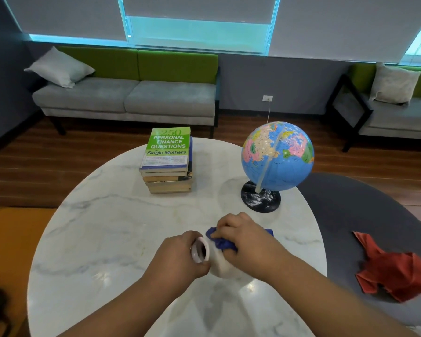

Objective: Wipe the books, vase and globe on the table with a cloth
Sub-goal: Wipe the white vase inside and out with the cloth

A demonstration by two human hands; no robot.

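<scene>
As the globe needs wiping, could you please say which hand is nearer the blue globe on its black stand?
Right. The right hand, holding the blue cloth on the white vase, is in front of the blue globe; the left hand, gripping the vase's rim, is farther left.

White vase [219, 266] tilted sideways under blue cloth [223, 242]; book stack [167, 164] and globe [277, 156] beyond.

Both forearms [131, 300] are bare as far as they show; the left hand [180, 254] and right hand [243, 239] are bare too.
</scene>
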